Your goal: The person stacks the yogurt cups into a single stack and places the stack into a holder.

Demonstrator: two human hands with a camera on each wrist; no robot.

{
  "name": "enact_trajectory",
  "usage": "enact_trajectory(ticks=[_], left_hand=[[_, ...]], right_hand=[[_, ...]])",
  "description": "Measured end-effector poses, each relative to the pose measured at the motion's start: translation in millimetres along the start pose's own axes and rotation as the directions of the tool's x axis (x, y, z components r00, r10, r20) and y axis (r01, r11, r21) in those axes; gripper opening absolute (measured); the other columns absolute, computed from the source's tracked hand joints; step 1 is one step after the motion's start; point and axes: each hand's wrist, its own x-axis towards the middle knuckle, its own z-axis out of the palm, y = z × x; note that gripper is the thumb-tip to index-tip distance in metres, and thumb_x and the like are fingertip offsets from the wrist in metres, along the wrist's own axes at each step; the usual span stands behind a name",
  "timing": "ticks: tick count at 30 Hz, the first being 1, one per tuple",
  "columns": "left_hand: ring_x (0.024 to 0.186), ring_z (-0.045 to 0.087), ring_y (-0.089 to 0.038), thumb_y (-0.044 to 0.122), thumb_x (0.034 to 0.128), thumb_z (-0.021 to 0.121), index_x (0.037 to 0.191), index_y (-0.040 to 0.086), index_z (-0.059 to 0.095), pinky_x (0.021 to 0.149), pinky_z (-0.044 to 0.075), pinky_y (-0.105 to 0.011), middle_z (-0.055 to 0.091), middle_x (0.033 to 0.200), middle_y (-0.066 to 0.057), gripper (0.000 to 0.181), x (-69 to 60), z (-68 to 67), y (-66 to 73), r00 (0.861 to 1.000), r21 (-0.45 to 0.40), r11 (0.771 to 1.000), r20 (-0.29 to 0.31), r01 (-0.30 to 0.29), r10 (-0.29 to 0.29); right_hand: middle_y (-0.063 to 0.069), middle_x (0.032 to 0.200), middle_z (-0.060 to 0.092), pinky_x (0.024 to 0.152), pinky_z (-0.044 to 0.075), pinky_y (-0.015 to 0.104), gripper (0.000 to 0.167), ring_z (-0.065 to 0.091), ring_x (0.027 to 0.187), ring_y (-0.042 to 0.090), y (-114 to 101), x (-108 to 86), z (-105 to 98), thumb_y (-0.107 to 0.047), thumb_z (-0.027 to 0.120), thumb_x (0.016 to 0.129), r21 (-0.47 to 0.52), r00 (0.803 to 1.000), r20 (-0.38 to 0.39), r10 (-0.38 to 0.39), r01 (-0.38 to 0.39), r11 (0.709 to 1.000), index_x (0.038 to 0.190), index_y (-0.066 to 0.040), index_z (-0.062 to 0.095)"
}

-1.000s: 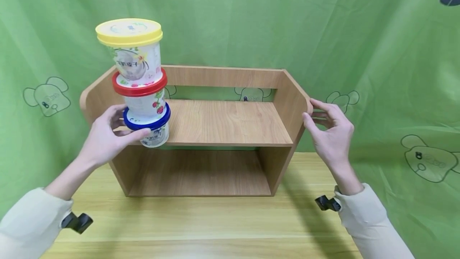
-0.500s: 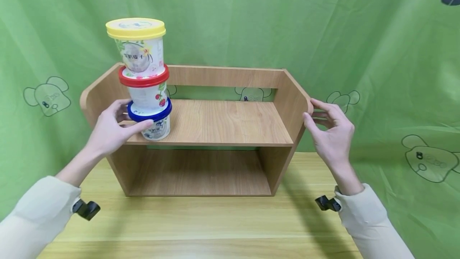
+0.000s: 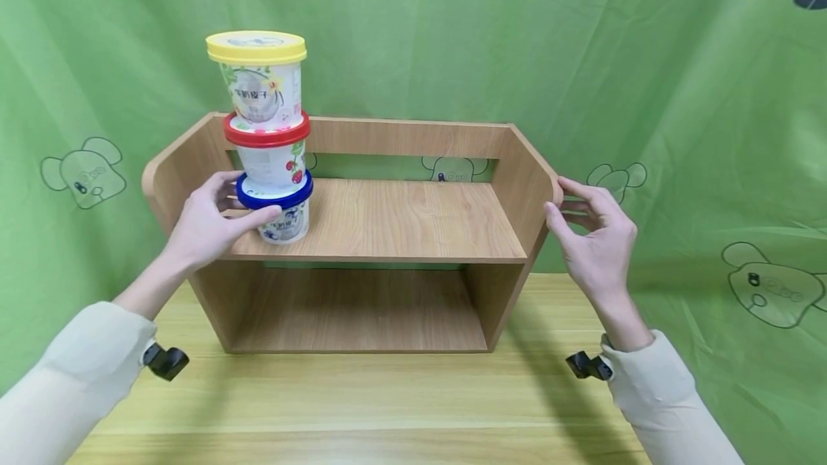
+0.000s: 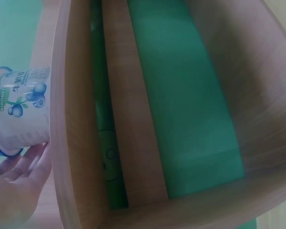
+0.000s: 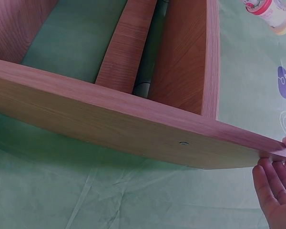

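Observation:
Three white lidded tubs stand in one upright stack over the left part of the upper shelf (image 3: 400, 221). At the bottom is the blue-lidded tub (image 3: 287, 224), printed with blueberries in the left wrist view. Above it come the red-lidded tub (image 3: 271, 165) and the yellow-lidded tub (image 3: 261, 92). My left hand (image 3: 209, 221) grips the blue-lidded tub from the left, thumb across its front. Whether its base touches the shelf I cannot tell. My right hand (image 3: 594, 232) pinches the front edge of the wooden rack's right side panel (image 3: 533, 185).
The two-level wooden rack (image 3: 407, 138) has raised sides and a back rail. Its lower compartment (image 3: 362, 307) lies below the stack. The rack stands on a light wooden table (image 3: 362, 407), with a green printed curtain (image 3: 413, 34) behind.
My left hand has carried the stack rightward and farther back, from before the shelf's front edge to over the shelf. The right hand has kept its place on the side panel.

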Motion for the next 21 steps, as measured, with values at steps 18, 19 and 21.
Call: enact_trajectory(ticks=[18,19,21], left_hand=[[0.131,0.062,-0.04,0.046,0.0936,0.078,0.162,0.009,0.033,0.1,0.051,-0.031,0.055,0.152,-0.021,0.09,-1.3,1.5,-1.3,1.0,-0.029,1.0,0.0,0.01,-0.01],[0.131,0.062,-0.04,0.045,0.0939,0.078,0.163,0.009,0.032,0.099,0.051,-0.027,0.055,0.152,-0.021,0.09,-2.3,1.6,-1.2,1.0,-0.036,0.999,-0.003,0.006,-0.006],[0.132,0.062,-0.04,0.044,0.0945,0.078,0.163,0.009,0.032,0.094,0.052,-0.019,0.055,0.151,-0.021,0.089,-5.1,1.9,-0.9,1.0,-0.047,0.999,-0.011,0.002,-0.002]], right_hand=[[-0.018,0.107,0.068,0.081,0.058,0.007,0.039,0.071,0.09,-0.005,3.7,-1.0,-1.0,0.009,0.077,0.087,0.015,1.0,0.003,-0.005,0.005,1.0,0.126,0.003,0.074],[-0.018,0.107,0.068,0.081,0.058,0.007,0.039,0.071,0.09,-0.004,4.0,-1.3,-1.4,0.009,0.077,0.087,0.021,1.0,0.003,-0.004,0.004,1.0,0.126,0.004,0.074],[-0.016,0.107,0.069,0.081,0.059,0.008,0.039,0.071,0.09,-0.004,4.3,-2.2,-2.3,0.01,0.077,0.086,0.033,1.0,0.001,-0.002,0.002,0.999,0.125,0.005,0.073]])
